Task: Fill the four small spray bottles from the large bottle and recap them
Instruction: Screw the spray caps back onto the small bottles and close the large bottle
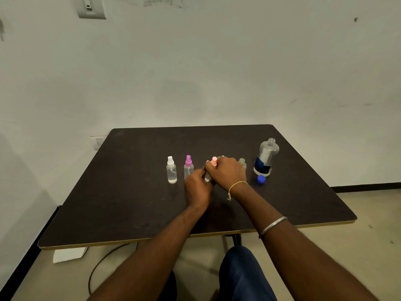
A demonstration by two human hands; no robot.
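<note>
Four small clear spray bottles stand in a row on the dark table. The white-capped bottle and the purple-capped bottle stand capped on the left. My left hand grips the body of the third bottle, mostly hidden. My right hand is closed around its salmon-pink spray cap on top. The fourth small bottle stands uncapped behind my right hand. The large clear bottle with a blue label stands open at the right, its blue cap lying in front.
The table's near edge runs in front of my knees. A white wall rises close behind the table. A black cable and a white box lie on the floor under the table's left side.
</note>
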